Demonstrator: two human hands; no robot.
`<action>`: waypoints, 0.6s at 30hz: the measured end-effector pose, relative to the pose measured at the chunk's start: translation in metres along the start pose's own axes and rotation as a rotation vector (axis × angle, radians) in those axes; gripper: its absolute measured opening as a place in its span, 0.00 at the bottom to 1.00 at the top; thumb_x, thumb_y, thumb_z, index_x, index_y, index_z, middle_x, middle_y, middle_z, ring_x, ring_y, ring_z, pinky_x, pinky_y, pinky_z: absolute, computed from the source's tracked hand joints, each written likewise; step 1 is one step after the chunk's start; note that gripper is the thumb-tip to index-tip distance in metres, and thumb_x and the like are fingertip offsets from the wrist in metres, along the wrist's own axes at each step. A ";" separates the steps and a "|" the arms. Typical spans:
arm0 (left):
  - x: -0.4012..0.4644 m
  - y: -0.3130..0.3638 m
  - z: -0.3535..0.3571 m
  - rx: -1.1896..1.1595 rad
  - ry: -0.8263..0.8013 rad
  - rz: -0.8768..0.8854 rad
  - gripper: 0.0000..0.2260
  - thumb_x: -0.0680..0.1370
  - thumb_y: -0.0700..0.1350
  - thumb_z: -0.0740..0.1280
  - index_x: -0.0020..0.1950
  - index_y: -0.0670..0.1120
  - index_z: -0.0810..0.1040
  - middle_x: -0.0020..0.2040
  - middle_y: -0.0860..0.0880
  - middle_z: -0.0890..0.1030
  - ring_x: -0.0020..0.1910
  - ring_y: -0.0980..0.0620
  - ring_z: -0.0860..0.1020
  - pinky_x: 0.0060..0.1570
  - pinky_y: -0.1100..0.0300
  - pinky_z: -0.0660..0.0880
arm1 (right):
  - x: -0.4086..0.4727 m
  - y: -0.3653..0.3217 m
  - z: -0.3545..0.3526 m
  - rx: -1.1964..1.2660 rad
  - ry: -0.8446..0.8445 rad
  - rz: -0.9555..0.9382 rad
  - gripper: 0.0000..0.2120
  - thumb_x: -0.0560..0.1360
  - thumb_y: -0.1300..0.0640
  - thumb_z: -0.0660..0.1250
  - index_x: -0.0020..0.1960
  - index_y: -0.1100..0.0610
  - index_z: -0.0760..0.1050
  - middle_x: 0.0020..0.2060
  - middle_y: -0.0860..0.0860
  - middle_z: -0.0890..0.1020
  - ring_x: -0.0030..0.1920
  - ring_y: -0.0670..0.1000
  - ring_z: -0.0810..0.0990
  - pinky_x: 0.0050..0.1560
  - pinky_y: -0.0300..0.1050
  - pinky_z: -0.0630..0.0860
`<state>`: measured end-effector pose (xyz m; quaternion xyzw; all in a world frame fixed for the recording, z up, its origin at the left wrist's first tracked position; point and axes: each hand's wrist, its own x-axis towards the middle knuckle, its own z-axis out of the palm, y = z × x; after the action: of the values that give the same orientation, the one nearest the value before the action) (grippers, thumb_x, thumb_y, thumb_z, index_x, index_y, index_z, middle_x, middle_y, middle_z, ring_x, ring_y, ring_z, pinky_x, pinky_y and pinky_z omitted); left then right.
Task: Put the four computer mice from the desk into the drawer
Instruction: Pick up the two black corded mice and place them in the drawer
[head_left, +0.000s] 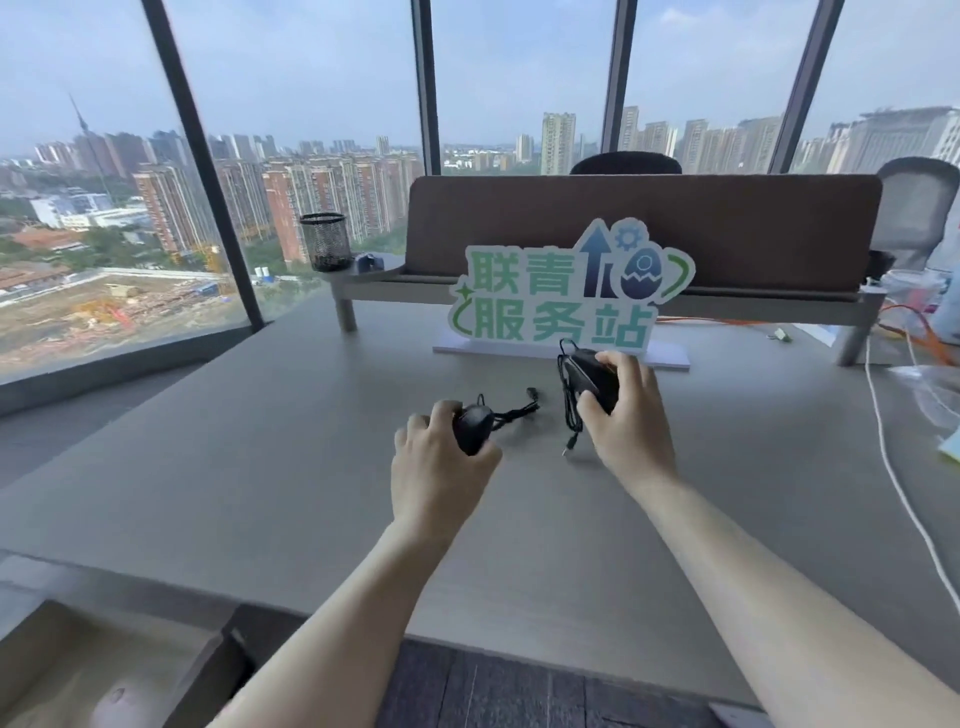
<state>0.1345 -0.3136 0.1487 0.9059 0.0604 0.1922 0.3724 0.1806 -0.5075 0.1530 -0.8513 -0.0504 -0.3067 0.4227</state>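
Desk: grey top under both outstretched forearms, reaching well beyond the hands to the window side.
Partition shelf: brown panel on a raised shelf, far beyond both hands.
Drawer: pulled open, well behind and to the left of the left hand, at the near desk edge; interior blurred.
Sign: green-and-white lettered cut-out standing just beyond the right hand.
Pen cup: black mesh, on the shelf end, far ahead and left of the left hand.
Left hand: fingers curled around a mouse, thumb on its near side — closed on it at desk level.
Right hand: wrapped around a second mouse, held raised and tilted.
Left mouse: black, in the left hand; cable trails toward the right hand.
Right mouse: black, in the right hand — looped cable hangs below, plug near the desk.
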 end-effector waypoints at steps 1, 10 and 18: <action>0.001 -0.002 -0.020 -0.037 0.050 0.002 0.23 0.70 0.53 0.65 0.65 0.52 0.71 0.57 0.46 0.75 0.58 0.45 0.70 0.56 0.54 0.69 | -0.003 -0.021 0.002 0.048 0.008 -0.032 0.18 0.73 0.58 0.66 0.62 0.50 0.69 0.58 0.54 0.73 0.57 0.55 0.74 0.52 0.47 0.73; -0.026 -0.052 -0.202 -0.068 0.401 -0.008 0.22 0.68 0.52 0.67 0.62 0.55 0.72 0.51 0.51 0.72 0.52 0.47 0.74 0.48 0.54 0.71 | -0.060 -0.187 0.053 0.461 -0.119 -0.178 0.15 0.70 0.55 0.64 0.55 0.45 0.69 0.50 0.52 0.78 0.48 0.55 0.76 0.46 0.45 0.71; -0.092 -0.157 -0.288 0.029 0.567 -0.187 0.22 0.68 0.51 0.68 0.62 0.53 0.74 0.51 0.49 0.76 0.50 0.47 0.74 0.46 0.57 0.68 | -0.169 -0.270 0.142 0.590 -0.456 -0.182 0.14 0.71 0.53 0.65 0.55 0.44 0.68 0.51 0.52 0.78 0.48 0.51 0.79 0.45 0.46 0.76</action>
<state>-0.0579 -0.0368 0.1979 0.8118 0.2479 0.4018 0.3436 0.0192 -0.1997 0.1789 -0.7315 -0.3044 -0.1183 0.5985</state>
